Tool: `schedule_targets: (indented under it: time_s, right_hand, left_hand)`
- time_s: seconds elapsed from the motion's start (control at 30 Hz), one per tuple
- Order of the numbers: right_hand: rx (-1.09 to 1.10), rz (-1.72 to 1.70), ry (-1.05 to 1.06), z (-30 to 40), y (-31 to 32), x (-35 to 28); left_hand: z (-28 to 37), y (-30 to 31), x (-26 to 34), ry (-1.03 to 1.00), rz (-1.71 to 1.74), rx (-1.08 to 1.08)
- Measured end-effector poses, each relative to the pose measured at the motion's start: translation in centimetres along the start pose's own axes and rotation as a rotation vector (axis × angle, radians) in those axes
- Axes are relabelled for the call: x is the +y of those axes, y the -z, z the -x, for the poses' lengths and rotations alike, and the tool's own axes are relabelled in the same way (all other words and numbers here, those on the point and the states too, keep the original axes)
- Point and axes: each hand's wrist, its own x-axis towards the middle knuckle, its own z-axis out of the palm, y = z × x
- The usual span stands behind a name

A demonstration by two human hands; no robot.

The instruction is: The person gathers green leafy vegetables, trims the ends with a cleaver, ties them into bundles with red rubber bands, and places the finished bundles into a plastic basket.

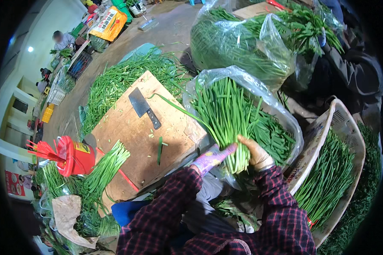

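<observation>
A thick bundle of green garlic chives (227,111) stands roughly upright between my hands, leaves pointing away from me. My left hand (213,158), in a patterned purple glove, grips it near the pale stem ends. Around the other side of the stems is my right hand (258,153), in a tan glove. Behind the bundle, an open clear plastic bag (292,122) holds more chives. To the left lies a wooden board (127,127) bearing a cleaver (143,106) and cut bits. Another bunch of chives (110,162) rests on the board's left edge beside a red tie strip (128,180).
A red bucket (79,157) of red strips stands left of the board. Beyond the board is a heap of trimmings (127,79). A large filled plastic bag (236,47) stands at the back. At right is a basket (359,153) of chives. Several people sit in the distance.
</observation>
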Motion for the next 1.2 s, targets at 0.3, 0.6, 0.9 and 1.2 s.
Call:
schedule_targets:
  time_s: [0.3,0.6,0.9,1.2]
  right_hand:
    - [0.226,0.412,0.242,11.9,-5.8,1.0]
    - [0.378,0.183,0.13,18.8,-5.7,6.7]
    - [0.12,0.369,0.434,20.5,-21.6,4.6]
    - [-0.094,0.481,0.042,5.1,-19.3,20.6]
  left_hand:
    - [6.3,-6.1,-2.6,-0.356,0.408,0.023]
    - [12.0,-10.3,-6.5,0.121,1.031,-0.496]
    - [22.3,-2.2,-3.2,-0.566,0.878,-0.204]
    - [20.8,5.1,-20.6,-0.013,1.204,-0.123]
